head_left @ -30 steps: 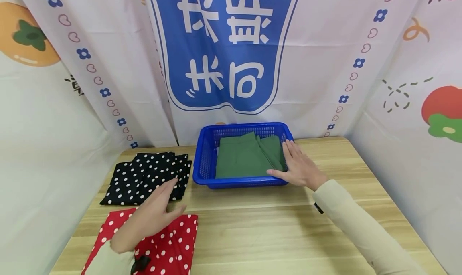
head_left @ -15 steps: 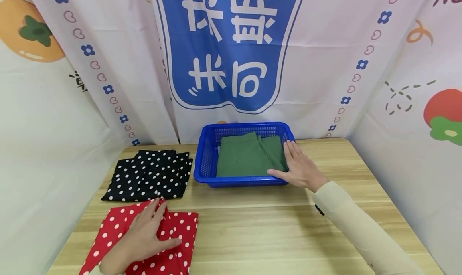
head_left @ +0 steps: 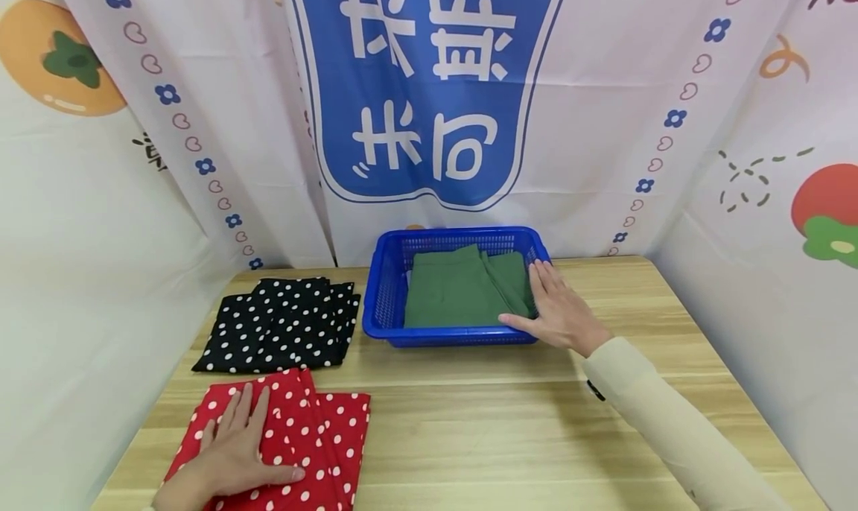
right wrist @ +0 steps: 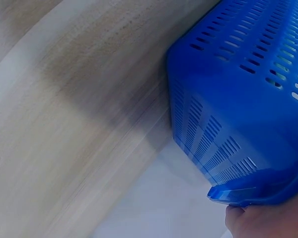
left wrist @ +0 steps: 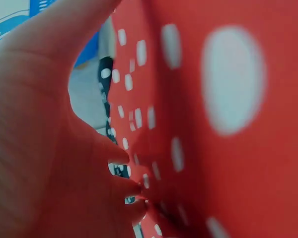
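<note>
My left hand (head_left: 233, 451) lies with fingers spread over a folded red cloth with white dots (head_left: 342, 429), at the front left of the table. In the left wrist view the red cloth (left wrist: 188, 99) fills the right side, and the fingertips are right at its surface. My right hand (head_left: 563, 313) rests on the rim at the right front corner of a blue plastic basket (head_left: 429, 337), its fingers extended along the right side. Folded green cloth (head_left: 452, 291) lies inside this basket. The right wrist view shows the basket's slotted wall (right wrist: 238, 109) from outside.
Behind the red cloth lies a folded black cloth with white dots (head_left: 281, 325), left of the basket. The wooden table (head_left: 469, 421) meets printed white hangings (head_left: 590, 124) at the back and both sides.
My left hand has moved back toward the front left, from over the edge of the black cloth down onto the red one. The right hand stays at the basket's corner.
</note>
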`<action>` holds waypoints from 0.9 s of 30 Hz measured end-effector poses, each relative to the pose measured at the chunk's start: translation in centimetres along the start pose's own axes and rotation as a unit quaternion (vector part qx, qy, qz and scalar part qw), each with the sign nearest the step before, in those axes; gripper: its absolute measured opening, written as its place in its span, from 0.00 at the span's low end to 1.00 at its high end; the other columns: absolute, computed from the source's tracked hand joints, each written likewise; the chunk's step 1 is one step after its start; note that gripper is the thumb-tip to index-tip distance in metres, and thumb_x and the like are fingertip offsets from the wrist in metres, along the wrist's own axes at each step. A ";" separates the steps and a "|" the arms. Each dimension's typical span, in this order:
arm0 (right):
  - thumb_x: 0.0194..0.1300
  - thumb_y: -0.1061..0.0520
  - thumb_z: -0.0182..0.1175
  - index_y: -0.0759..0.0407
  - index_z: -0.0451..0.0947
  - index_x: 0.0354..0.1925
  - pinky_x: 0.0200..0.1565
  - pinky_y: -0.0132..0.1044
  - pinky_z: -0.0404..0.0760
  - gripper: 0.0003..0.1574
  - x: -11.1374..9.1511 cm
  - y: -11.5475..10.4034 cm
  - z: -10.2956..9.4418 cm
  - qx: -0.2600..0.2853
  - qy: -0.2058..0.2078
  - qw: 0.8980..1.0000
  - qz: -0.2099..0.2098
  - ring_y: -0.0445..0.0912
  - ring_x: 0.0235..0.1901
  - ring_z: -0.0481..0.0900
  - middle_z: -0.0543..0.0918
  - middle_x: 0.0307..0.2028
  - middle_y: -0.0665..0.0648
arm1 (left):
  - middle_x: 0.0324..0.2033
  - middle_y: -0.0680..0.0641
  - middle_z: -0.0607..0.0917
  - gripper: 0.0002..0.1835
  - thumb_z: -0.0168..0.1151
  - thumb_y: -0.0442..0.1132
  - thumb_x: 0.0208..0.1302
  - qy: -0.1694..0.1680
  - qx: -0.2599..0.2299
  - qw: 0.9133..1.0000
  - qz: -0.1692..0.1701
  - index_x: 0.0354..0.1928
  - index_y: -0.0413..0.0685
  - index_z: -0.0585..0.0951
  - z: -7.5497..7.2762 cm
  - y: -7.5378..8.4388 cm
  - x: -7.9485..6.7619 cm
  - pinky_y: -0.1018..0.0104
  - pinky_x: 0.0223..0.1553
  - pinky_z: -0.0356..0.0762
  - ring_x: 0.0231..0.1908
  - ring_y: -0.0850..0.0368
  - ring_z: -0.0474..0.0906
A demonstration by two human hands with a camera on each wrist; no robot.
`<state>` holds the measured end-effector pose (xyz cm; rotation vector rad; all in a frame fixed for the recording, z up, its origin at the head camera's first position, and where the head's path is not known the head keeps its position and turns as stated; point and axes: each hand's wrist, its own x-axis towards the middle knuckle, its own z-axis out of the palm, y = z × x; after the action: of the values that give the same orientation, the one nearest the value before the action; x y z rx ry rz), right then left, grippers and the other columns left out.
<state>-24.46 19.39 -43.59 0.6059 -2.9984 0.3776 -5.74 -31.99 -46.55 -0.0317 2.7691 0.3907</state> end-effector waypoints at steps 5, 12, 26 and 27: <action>0.50 0.15 0.40 0.64 0.35 0.71 0.69 0.52 0.42 0.72 0.1 -0.1 0.1 0.003 0.004 1.000 -0.001 0.54 0.71 0.35 0.35 0.72 0.61 | 0.66 0.27 0.37 0.78 0.67 0.76 0.21 -0.014 -0.011 1.000 -0.004 0.70 0.36 0.42 0.4 -0.3 0.3 0.22 0.51 0.27 0.62 0.27 0.30; 0.49 0.14 0.38 0.63 0.33 0.71 0.69 0.52 0.41 0.73 0.0 -0.1 -0.1 -0.003 0.001 1.000 0.003 0.54 0.71 0.34 0.35 0.72 0.61 | 0.66 0.26 0.37 0.75 0.65 0.76 0.25 -0.006 -0.008 1.000 0.001 0.70 0.36 0.43 0.6 0.6 0.4 0.21 0.51 0.26 0.63 0.26 0.30; 0.49 0.15 0.40 0.63 0.33 0.71 0.69 0.55 0.42 0.73 0.1 -0.2 0.0 0.002 -0.007 1.000 0.006 0.55 0.71 0.34 0.36 0.72 0.63 | 0.68 0.30 0.35 0.78 0.61 0.81 0.21 -0.012 0.005 1.000 -0.020 0.71 0.39 0.44 1.7 4.6 1.2 0.22 0.53 0.25 0.64 0.28 0.29; 0.49 0.15 0.40 0.63 0.33 0.71 0.69 0.55 0.42 0.73 0.1 -0.2 0.0 0.002 -0.006 1.000 0.006 0.55 0.71 0.34 0.36 0.72 0.63 | 0.68 0.30 0.35 0.78 0.61 0.81 0.20 -0.014 0.005 1.000 -0.021 0.71 0.39 0.44 1.8 5.1 1.3 0.22 0.53 0.25 0.64 0.29 0.28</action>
<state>-24.47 19.21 -43.52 0.5930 -3.0157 0.3828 -6.74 -26.59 -47.26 -0.0801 2.7388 0.3639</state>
